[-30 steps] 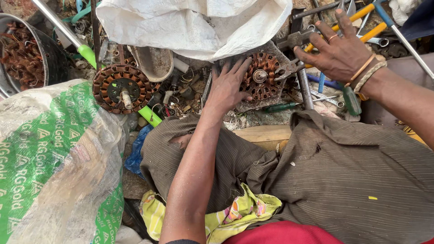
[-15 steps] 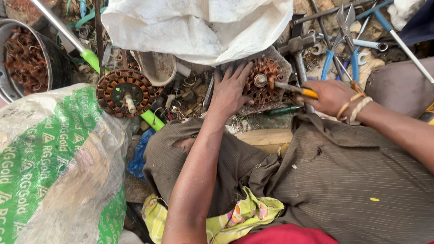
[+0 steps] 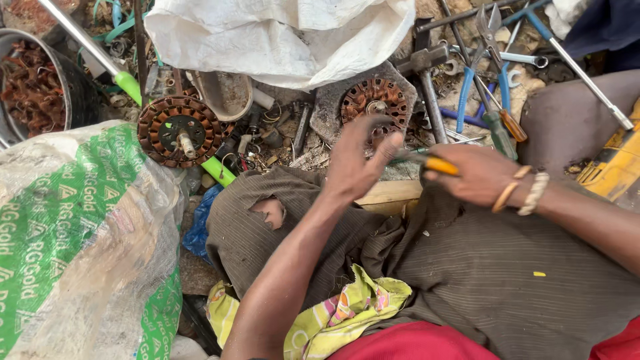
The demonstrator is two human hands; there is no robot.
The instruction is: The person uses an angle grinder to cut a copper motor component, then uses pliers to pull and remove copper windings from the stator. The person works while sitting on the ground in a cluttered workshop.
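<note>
Change: the left hand (image 3: 357,163), flat on the motor core (image 3: 375,103) half a second ago, is now lifted off it, fingers spread, holding nothing.
Right hand (image 3: 477,175): closed around a yellow-handled screwdriver (image 3: 437,164), drawn back from the core.
Core: sits free on its grey slab (image 3: 328,113), beyond the knees.
Sacks: two, white (image 3: 280,37) and green-printed (image 3: 73,247).
Cores: two; the second (image 3: 177,130) lies left.

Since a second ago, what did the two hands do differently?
The right hand left the tool pile, picked up a yellow-handled tool and drew it back toward the lap. The left hand lifted off the copper-wound motor core. The core, the second one and the white sack stayed put.
</note>
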